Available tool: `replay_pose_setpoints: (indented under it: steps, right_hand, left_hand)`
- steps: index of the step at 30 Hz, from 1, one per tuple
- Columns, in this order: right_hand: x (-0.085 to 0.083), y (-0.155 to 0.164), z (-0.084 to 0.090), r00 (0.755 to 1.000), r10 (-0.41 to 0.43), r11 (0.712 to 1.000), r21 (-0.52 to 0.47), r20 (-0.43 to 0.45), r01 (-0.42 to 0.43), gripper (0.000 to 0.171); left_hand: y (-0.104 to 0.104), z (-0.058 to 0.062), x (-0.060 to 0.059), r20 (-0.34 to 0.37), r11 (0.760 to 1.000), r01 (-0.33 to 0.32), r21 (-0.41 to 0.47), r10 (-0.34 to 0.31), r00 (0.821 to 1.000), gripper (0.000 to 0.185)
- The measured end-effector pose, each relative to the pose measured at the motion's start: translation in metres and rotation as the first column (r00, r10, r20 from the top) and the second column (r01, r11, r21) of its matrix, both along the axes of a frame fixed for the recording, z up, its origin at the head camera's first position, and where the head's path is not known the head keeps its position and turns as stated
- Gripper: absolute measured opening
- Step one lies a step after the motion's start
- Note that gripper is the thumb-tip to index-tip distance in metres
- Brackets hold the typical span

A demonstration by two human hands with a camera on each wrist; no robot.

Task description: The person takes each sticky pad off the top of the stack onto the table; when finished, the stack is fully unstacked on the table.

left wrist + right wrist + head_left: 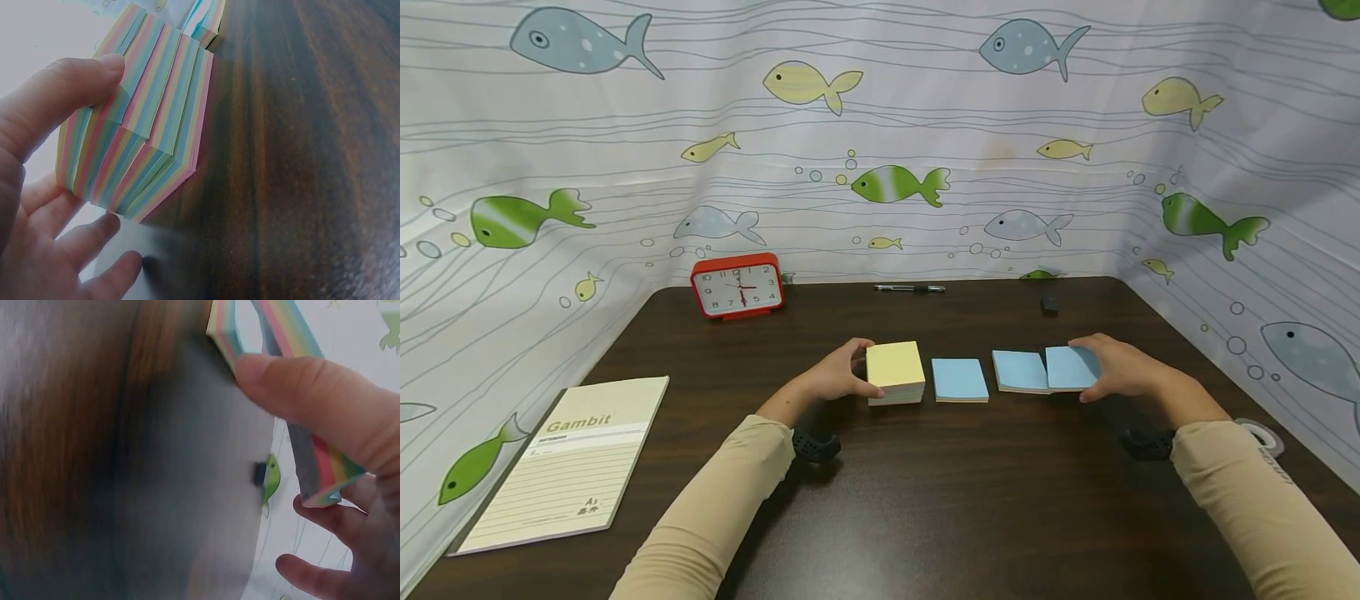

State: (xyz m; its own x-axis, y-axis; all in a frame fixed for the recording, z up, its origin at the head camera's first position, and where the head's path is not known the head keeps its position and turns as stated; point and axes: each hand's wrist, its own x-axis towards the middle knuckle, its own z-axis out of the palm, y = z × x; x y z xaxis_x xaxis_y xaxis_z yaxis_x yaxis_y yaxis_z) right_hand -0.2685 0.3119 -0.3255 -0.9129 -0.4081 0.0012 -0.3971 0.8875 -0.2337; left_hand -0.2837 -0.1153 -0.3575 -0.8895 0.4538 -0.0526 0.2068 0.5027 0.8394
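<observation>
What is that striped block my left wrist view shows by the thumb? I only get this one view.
Observer: From the head view it is a thick yellow-topped notepad, gripped at its side by the left hand.
Operator: Is the other hand busy too?
Observer: Yes, the right hand holds the rightmost blue-topped pad, which overlaps its neighbour.
Operator: Anything between the two hands?
Observer: One more blue pad lies flat on the dark table, untouched.
Operator: What else is on the table?
Observer: A red clock stands at the back and a notebook lies left.
</observation>
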Motion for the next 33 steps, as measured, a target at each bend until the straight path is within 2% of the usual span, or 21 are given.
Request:
replay_pose_setpoints:
  steps: [10,16,19,24,33]
  right_hand:
    - [-0.012,0.013,-0.008,1.000,-0.024,0.995,0.092,0.007,0.024,0.083]
    - [-0.017,0.003,-0.004,0.998,-0.064,0.986,0.153,0.014,0.061,0.097]
    - [-0.018,-0.005,0.000,0.998,-0.064,0.988,0.138,0.002,0.063,0.102]
    - [-0.017,-0.025,0.008,1.000,-0.015,0.994,0.106,-0.025,0.018,0.101]
    - [-0.016,-0.063,0.018,0.998,0.049,0.995,0.085,-0.045,-0.045,0.096]
  left_hand:
    - [0.001,0.000,0.001,0.013,1.000,-0.011,-0.009,0.011,1.000,0.080]
    - [0.001,-0.001,0.000,0.010,0.999,-0.032,-0.021,0.033,0.999,0.083]
    - [0.002,-0.001,0.000,0.019,0.999,-0.042,-0.025,0.042,0.999,0.084]
    - [0.001,-0.003,0.001,0.039,0.999,-0.043,-0.005,0.043,0.998,0.088]
    - [0.000,-0.013,-0.001,0.039,0.998,-0.013,0.053,0.011,0.999,0.087]
